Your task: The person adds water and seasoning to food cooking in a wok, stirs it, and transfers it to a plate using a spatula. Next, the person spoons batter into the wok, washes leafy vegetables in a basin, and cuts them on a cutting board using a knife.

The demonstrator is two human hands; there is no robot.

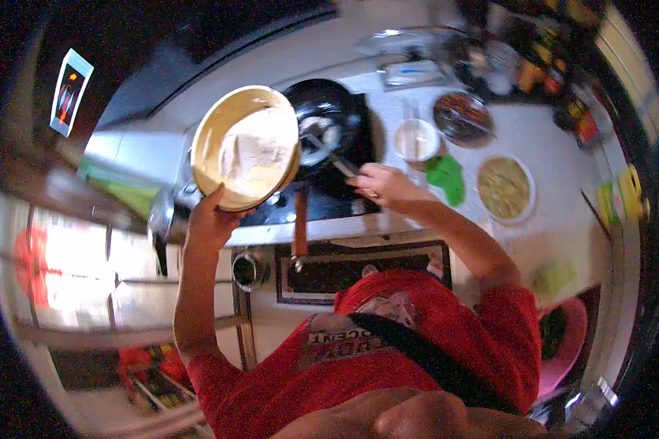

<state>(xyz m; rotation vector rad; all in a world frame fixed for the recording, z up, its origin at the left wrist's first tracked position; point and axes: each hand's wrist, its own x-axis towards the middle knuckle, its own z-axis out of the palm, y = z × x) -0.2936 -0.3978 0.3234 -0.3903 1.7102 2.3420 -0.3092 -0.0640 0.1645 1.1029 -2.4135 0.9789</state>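
My left hand (214, 217) grips a yellowish bowl (204, 148) by its lower rim, holding it tilted above the left part of the stove. Inside the bowl lies a whitish mass (258, 142), too blurred to name. Just to its right a black wok (321, 93) sits on the black stove top (263, 215), with a brown handle (301, 219) pointing towards me. Fingers of my right hand (381, 184) are closed around the handle of a spatula (343, 164). Its blade reaches into the wok, over a pale patch (310, 148) there.
Right of the stove stand a white bowl (415, 144), a dish of reddish-brown food (461, 112), a green cloth-like item (445, 178) and a bowl of chopped pale-green food (503, 187). A yellow container (618, 195) is farther right. Below the counter edge is a pink bin (568, 351).
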